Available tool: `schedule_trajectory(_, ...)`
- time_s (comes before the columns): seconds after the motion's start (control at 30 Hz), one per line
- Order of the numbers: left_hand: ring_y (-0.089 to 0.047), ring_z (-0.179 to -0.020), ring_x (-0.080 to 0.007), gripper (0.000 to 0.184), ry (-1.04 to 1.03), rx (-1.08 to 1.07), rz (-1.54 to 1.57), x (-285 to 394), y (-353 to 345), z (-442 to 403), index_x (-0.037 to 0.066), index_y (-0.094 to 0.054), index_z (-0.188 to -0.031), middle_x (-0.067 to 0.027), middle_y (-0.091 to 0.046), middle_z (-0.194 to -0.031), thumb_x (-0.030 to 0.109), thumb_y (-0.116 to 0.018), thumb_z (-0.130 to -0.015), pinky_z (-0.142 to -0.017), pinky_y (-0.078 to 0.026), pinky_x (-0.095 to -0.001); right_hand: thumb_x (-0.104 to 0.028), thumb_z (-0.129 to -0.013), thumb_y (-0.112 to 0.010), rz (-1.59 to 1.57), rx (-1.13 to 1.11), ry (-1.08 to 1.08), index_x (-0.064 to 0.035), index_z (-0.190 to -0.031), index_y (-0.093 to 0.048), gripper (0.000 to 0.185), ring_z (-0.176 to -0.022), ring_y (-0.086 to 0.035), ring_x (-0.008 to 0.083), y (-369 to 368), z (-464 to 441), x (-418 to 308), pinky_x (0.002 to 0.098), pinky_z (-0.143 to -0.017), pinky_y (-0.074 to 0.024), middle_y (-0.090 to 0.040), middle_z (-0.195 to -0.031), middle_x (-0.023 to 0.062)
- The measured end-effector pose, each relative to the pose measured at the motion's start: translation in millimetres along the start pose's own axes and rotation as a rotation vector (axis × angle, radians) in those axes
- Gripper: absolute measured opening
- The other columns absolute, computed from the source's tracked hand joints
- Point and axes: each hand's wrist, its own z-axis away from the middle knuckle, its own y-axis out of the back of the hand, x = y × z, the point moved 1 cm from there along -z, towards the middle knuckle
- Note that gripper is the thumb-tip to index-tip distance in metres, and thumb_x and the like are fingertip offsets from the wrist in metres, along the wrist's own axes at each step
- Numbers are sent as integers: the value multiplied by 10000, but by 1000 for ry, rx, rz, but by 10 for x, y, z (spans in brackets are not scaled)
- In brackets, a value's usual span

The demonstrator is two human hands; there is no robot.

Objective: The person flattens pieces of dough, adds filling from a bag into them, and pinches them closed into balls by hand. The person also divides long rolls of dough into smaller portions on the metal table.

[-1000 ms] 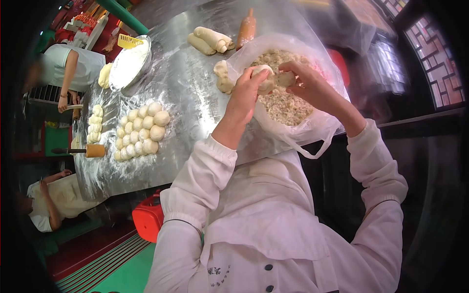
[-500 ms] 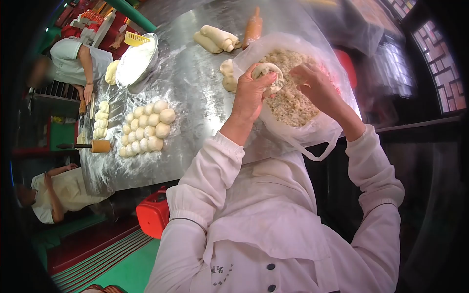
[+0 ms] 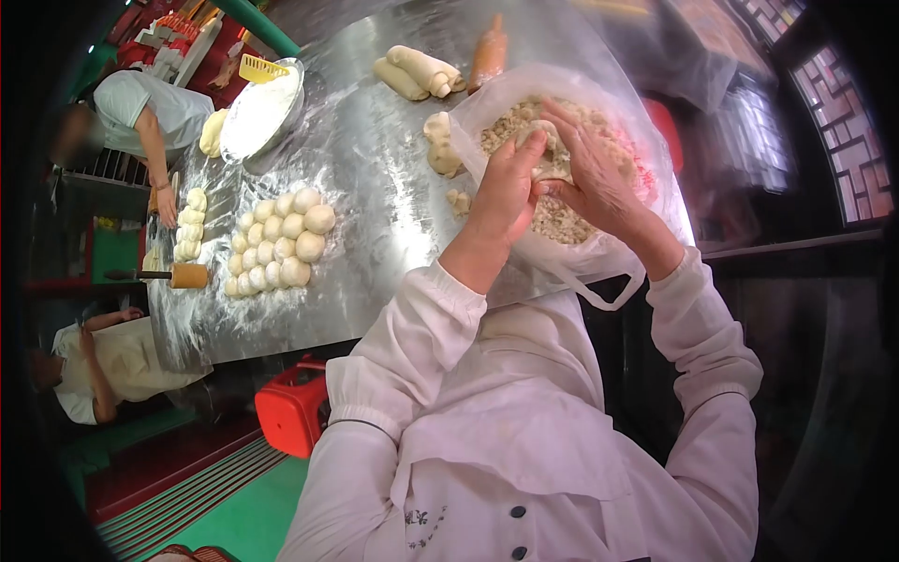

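Observation:
A piece of filled dough sits between my two hands, partly hidden by the fingers. My left hand is wrapped round its left side, with the thumb on top. Against the other side presses my right hand, fingers long and close together, its thumb near the dough's lower edge. Beneath both hands lies a crumbly, pale filling in a clear plastic bag. A lumpy piece of dough and a smaller scrap rest just left of the bag.
On the floury metal table are rows of dough balls, dough rolls, rolling pins and a flour bowl with a yellow scraper. Two people are at the left. A red stool stands below.
My right hand has come left from over the filling onto the dough. My left hand has shifted slightly right, bringing the dough along. The upper co-worker's arm has moved a little.

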Motion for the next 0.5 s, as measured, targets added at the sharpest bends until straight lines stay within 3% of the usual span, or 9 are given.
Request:
schedule_trajectory(0.07, -584, -911, -88, 363, -84, 39, -153, 12, -81, 27, 72, -531, -1302, -4, -592, -1074, 328, -550, -1045, -793, -504, -323, -246, -838, -773, -53, 16, 2, -58, -1465, -369, 768, -1378, -394, 403, -15, -13, -26, 448, -1120, -376, -374, -1529, 205)
schedule_trajectory(0.1, -584, -911, -88, 363, -85, 40, -152, 19, -47, 14, 72, -531, -1302, -4, -592, -1074, 328, -550, -1045, -793, -504, -323, -245, -881, -738, -114, -24, -108, -45, -1441, -394, 687, -1334, -453, 375, -21, -17, -15, 440, -1095, -401, -444, -1467, 198)
schedule_trajectory(0.17, -592, -949, -88, 350, 50, -120, -11, 36, 30, -30, 55, -528, -1308, -15, -598, -1116, 297, -532, -1055, -830, -496, -294, -243, -924, -702, -174, -66, -218, -32, -1418, -419, 608, -1290, -511, 347, 7, -31, -13, 432, -1071, -427, -513, -1405, 190)
schedule_trajectory(0.2, -592, -949, -88, 350, 50, -120, -10, 82, -25, -3, 55, -528, -1308, -15, -598, -1116, 297, -532, -1055, -830, -496, -294, -255, -961, -662, -457, -52, -346, -33, -1399, -446, 537, -1233, -551, 299, 59, -42, -27, 419, -1035, -451, -561, -1331, 167)
schedule_trajectory(0.23, -590, -1014, -94, 366, 65, -176, -41, 123, -101, 41, 39, -510, -1340, -21, -596, -1176, 273, -523, -1059, -917, -473, -309, -267, -998, -621, -741, -36, -473, -33, -1381, -474, 472, -1177, -592, 250, 95, -43, -46, 406, -1000, -474, -608, -1257, 144)
schedule_trajectory(0.27, -588, -1079, -99, 384, 81, -231, -72, 140, -151, 85, 23, -493, -1372, -27, -594, -1235, 249, -515, -1062, -1004, -451, -324, -267, -998, -621, -742, -36, -477, -33, -1381, -474, 472, -1177, -592, 250, 114, -42, -75, 406, -1000, -474, -608, -1257, 144)
schedule_trajectory(0.33, -595, -1095, -112, 387, 17, -202, -120, 31, -174, 90, 13, -480, -1384, -39, -596, -1233, 230, -500, -1064, -1019, -456, -333, -290, -1045, -550, -936, 2, -487, -41, -1343, -519, 390, -1126, -595, 173, 144, -56, -132, 387, -957, -491, -624, -1202, 98)
schedule_trajectory(0.47, -614, -1087, -143, 372, -103, -34, -333, -18, -115, 48, -16, -470, -1377, -66, -605, -1211, 169, -479, -1054, -1007, -487, -342, -202, -1029, -548, -684, -27, -405, -45, -1296, -541, 310, -1152, -610, 237, 145, -87, -181, 400, -974, -479, -627, -1219, 130)
schedule_trajectory(0.5, -614, -1087, -143, 372, -104, -31, -330, -26, -101, 32, -16, -470, -1377, -66, -605, -1211, 169, -479, -1054, -1007, -487, -342, -143, -1001, -544, -456, 44, -244, -43, -1274, -544, 291, -1163, -607, 282, 103, -91, -165, 408, -977, -476, -623, -1228, 152)
